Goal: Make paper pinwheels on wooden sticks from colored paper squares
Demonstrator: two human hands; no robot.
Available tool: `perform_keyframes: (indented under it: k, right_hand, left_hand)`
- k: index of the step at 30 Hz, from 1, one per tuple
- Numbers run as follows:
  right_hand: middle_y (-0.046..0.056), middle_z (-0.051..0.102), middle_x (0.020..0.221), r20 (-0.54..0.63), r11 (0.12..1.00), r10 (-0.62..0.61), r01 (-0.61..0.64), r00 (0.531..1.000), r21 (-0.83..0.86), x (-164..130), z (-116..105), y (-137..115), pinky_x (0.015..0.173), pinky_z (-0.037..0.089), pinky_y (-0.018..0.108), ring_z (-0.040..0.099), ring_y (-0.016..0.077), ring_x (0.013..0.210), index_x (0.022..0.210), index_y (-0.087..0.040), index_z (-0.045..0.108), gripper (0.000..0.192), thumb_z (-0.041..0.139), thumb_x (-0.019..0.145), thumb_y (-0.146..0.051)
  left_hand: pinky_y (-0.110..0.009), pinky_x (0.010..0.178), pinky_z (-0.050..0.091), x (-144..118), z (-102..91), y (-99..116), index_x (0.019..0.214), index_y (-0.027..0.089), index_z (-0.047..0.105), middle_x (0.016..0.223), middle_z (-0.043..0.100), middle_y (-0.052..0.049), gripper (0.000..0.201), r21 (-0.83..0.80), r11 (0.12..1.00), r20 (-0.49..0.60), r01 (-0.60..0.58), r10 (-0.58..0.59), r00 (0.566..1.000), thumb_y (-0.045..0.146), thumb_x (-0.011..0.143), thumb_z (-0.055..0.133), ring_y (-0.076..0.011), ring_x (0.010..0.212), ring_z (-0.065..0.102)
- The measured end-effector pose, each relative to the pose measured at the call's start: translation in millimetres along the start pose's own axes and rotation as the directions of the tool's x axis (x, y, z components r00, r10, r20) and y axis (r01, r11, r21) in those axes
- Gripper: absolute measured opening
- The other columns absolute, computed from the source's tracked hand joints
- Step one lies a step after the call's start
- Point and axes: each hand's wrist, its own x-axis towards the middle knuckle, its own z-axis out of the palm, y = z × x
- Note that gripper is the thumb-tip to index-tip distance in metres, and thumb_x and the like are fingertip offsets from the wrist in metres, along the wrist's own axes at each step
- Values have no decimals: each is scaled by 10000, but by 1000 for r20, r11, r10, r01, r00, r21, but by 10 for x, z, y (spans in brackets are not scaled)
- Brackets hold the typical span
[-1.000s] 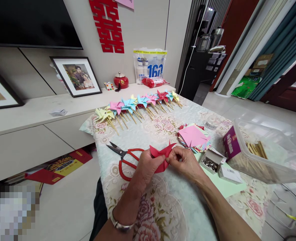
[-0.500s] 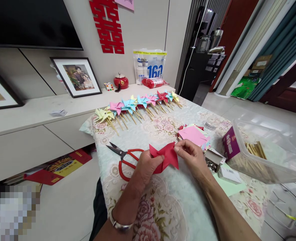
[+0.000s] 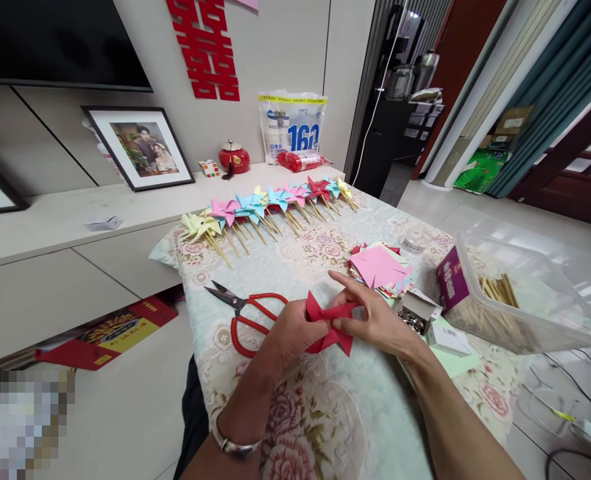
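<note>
Both hands are working a red paper pinwheel [image 3: 329,325] just above the tabletop [image 3: 355,407], near its front edge. The left hand [image 3: 288,333] is closing around the pinwheel from nine o'clock, thumb on top and fingers curled beneath. The right hand [image 3: 375,320] is pinching the folded points near the centre from three o'clock, its forefinger stretched out toward eleven o'clock over the paper.

The pinwheel is looking like thin craft paper: very light, limp where unfolded, stiffer along the creases, and easy to crumple or tear at the cut corners. It is probably best gripped lightly at the centre where the tips are overlapping, with support beneath, rather than by a loose blade.

Red-handled scissors [image 3: 248,313] are lying at nine o'clock of the left hand, just beside it. A stack of coloured paper squares [image 3: 379,269] is sitting at one o'clock of the right hand, and a small open box of metal pins [image 3: 414,315] at three o'clock. A row of finished pinwheels on sticks [image 3: 270,207] is lining the far edge at twelve o'clock. A clear plastic bin [image 3: 520,300] holding wooden sticks is standing farther right.
</note>
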Motion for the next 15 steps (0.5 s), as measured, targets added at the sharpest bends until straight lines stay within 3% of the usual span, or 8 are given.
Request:
perform_keyframes:
  k: [6, 15]
  right_hand:
    - [8, 674, 876, 34, 991, 43, -38, 998, -129, 1, 30, -11, 707, 487, 289, 633, 174, 776, 1502, -156, 433, 794, 631, 735, -103]
    - [3, 668, 825, 25, 976, 42, -35, 999, -215, 17, 57, -11, 642, 459, 267, 603, 163, 717, 1466, -147, 487, 805, 569, 669, -69]
  left_hand:
    - [-228, 472, 306, 26, -1, -72, 632, 156, 656, 545, 562, 31, 88, 70, 997, -43, -28, 31, 999, 227, 615, 705, -120, 521, 455]
    - [-228, 479, 307, 37, 33, -122, 667, 164, 667, 580, 583, 25, 76, 74, 996, -33, -52, 55, 998, 200, 602, 686, -130, 548, 472]
